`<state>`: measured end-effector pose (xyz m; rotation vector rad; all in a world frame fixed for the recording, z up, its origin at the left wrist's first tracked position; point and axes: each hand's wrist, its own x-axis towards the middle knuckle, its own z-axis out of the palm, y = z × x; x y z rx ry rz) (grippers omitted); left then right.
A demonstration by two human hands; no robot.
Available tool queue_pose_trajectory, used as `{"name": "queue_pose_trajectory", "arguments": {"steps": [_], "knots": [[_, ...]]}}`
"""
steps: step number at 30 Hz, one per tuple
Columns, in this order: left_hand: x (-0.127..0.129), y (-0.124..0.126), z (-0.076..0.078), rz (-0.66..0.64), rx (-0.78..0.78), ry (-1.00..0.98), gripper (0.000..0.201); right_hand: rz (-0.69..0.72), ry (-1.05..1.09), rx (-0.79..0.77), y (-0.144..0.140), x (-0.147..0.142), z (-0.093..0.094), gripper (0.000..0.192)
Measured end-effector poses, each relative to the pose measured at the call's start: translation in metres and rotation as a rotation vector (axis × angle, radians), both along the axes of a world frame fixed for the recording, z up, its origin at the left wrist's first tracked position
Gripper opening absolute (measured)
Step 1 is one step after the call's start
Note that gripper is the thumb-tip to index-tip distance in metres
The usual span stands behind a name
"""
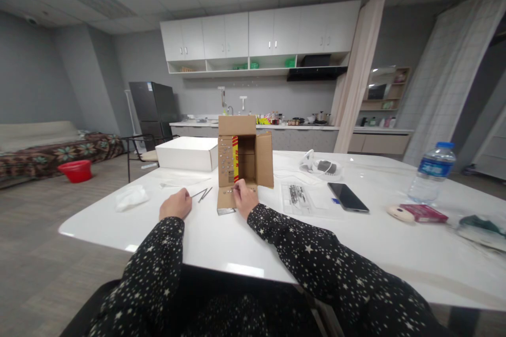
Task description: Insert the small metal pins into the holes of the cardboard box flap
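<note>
An open cardboard box (264, 158) stands on the table in front of me, its flaps folded out. Small shiny bits dot its left flap, which has a strip of red and yellow tape (236, 160). My right hand (245, 199) is at the lower flap (225, 198), fingertips pinched against it; whatever they hold is too small to make out. To the left, my left hand (176, 205) rests closed on the table, with a thin dark rod (198, 192) sticking out of its fingers. More thin dark rods (205, 195) lie between that hand and the box.
Behind on the left sits a white box (187, 154), with a crumpled white tissue (132, 197) nearer. Right of the cardboard box are a clear compartment case (308, 205) of small parts, a phone (348, 197), a dark red pack (427, 214) and a water bottle (432, 171).
</note>
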<state>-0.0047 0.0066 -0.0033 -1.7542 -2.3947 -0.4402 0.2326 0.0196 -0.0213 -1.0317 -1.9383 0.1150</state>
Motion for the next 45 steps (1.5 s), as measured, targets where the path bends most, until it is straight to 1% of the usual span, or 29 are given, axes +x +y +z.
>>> {"name": "queue_pose_trajectory", "arguments": {"steps": [3, 6, 11, 14, 19, 25, 31, 36, 40, 45], "knots": [[0.000, 0.000, 0.000, -0.001, 0.002, -0.003, 0.032, 0.027, -0.047, 0.040, -0.002, 0.001, 0.001, 0.009], [0.000, 0.000, 0.001, 0.000, 0.003, -0.001, 0.032, 0.026, -0.103, 0.062, -0.006, 0.002, 0.005, 0.010], [-0.001, 0.001, -0.001, 0.003, -0.003, 0.013, 0.032, -0.004, -0.176, 0.033, -0.015, 0.003, 0.013, 0.012], [-0.002, 0.001, -0.002, 0.001, -0.003, 0.016, 0.032, -0.013, -0.188, 0.021, -0.018, 0.003, 0.015, 0.014], [0.001, -0.001, 0.002, -0.003, 0.002, 0.007, 0.031, -0.012, -0.221, 0.036, -0.014, 0.002, 0.010, 0.017], [0.001, -0.002, 0.002, 0.003, -0.007, 0.010, 0.032, -0.053, -0.307, 0.070, -0.011, 0.001, 0.004, 0.015], [0.000, -0.001, 0.001, 0.000, -0.013, 0.020, 0.033, -0.067, -0.274, 0.088, -0.012, 0.001, 0.005, 0.020], [0.000, 0.000, 0.000, -0.005, -0.006, 0.024, 0.033, -0.083, -0.264, 0.049, -0.011, 0.001, 0.006, 0.023], [-0.001, 0.000, 0.000, -0.002, -0.002, 0.018, 0.033, -0.090, -0.304, 0.048, -0.010, 0.000, 0.003, 0.018], [-0.001, 0.000, 0.000, -0.003, 0.003, 0.004, 0.032, -0.052, -0.349, 0.066, -0.011, -0.001, 0.001, 0.011]]}}
